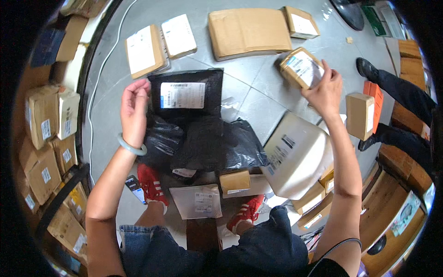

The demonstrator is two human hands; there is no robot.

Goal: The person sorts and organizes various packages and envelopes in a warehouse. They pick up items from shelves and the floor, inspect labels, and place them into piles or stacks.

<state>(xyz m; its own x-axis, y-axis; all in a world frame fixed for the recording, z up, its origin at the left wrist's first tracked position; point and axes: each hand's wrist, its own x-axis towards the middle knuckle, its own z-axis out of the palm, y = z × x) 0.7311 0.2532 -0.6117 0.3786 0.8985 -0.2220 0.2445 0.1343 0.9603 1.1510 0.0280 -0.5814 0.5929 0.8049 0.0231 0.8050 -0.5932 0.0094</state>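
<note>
My right hand [325, 92] is closed on a small brown cardboard box [302, 67] with a white label, at the right of the floor space. My left hand [134, 104] has its fingers curled together at the left edge of a black mailer bag [212, 92] with a white label. Whether the fingertips pinch the bag's edge is hidden. Beneath and in front of that bag, more black plastic parcels [203, 143] lie heaped between my arms. A large white parcel [293, 154] leans beside my right forearm.
Across the far floor are a large brown box [249, 32], a small labelled box [302, 23] and two labelled parcels [145, 51]. Boxes fill the shelf [44, 173] at left. A phone [136, 189] lies by my red shoe [151, 184]. Another person's legs [401, 87] are at right.
</note>
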